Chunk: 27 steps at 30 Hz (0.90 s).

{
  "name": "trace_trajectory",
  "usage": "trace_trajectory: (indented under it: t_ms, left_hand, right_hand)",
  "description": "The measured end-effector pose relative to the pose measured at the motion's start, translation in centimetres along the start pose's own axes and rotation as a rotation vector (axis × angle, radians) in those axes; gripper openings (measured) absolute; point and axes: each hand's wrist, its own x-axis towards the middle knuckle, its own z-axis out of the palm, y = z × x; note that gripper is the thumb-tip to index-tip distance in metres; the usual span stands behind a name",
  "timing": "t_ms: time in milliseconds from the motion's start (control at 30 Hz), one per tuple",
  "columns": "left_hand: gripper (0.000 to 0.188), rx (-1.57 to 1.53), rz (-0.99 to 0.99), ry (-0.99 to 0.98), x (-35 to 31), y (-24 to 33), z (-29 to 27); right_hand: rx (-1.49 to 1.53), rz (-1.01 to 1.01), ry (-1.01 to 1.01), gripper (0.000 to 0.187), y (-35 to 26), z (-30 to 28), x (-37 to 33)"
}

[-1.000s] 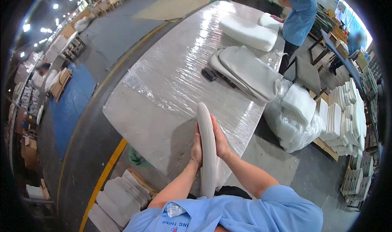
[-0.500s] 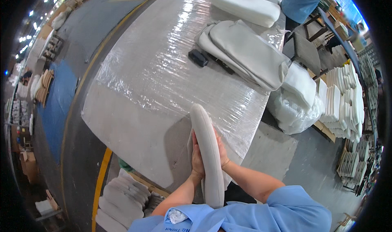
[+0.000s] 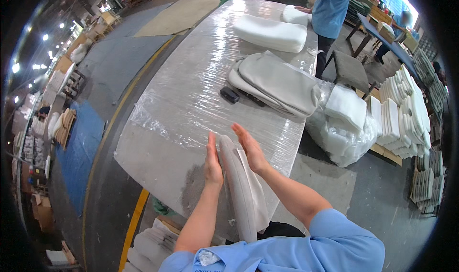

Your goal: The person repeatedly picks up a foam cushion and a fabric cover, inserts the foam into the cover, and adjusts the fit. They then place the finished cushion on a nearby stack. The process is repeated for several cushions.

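A light grey fabric-covered cushion [image 3: 235, 188] stands on its narrow edge at the near end of the table, one end close to my body. Along its left side my left hand [image 3: 213, 161] is held flat, fingers straight and pointing away from me. My right hand [image 3: 250, 148] is on the other side near the cushion's far end, palm facing it, fingers stretched out. Neither hand grips the cushion; whether the palms touch it is hard to tell. A loose fabric edge [image 3: 256, 193] hangs along its right side.
Plastic film covers the table [image 3: 158, 152]. On it lie a stack of grey covers [image 3: 279, 83], a small black object [image 3: 229, 95] and white foam pads [image 3: 270, 33]. A co-worker [image 3: 330, 11] stands at the far right corner. Bagged foam [image 3: 342, 133] sits right; stacked cushions [image 3: 148, 245] lie lower left.
My hands have come off the cushion's sides, moved farther forward and straightened. The cushion leans differently, and its loose fabric edge now shows on the right. The view has tilted up.
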Motion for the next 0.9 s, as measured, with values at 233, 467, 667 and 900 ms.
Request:
trace_trajectory:
  t_ms: [233,467,667,900]
  left_hand:
    - [0.068,-0.062,0.124,-0.050,1.5,-3.0,1.2]
    - [0.072,-0.106,0.063,-0.031,2.1,-5.3,2.1]
    - [0.073,-0.205,0.064,-0.028,2.7,-8.1,0.8]
    - [0.071,-0.281,0.085,0.025,2.5,-11.8,0.3]
  right_hand:
    - [-0.003,0.033,-0.100,0.076,1.2,1.3,0.4]
    - [0.110,0.145,-0.105,0.089,2.3,-0.3,0.7]
    - [0.097,0.109,-0.089,0.093,4.5,-0.5,0.8]
    - [0.183,0.121,-0.029,0.091,7.2,-0.5,0.3]
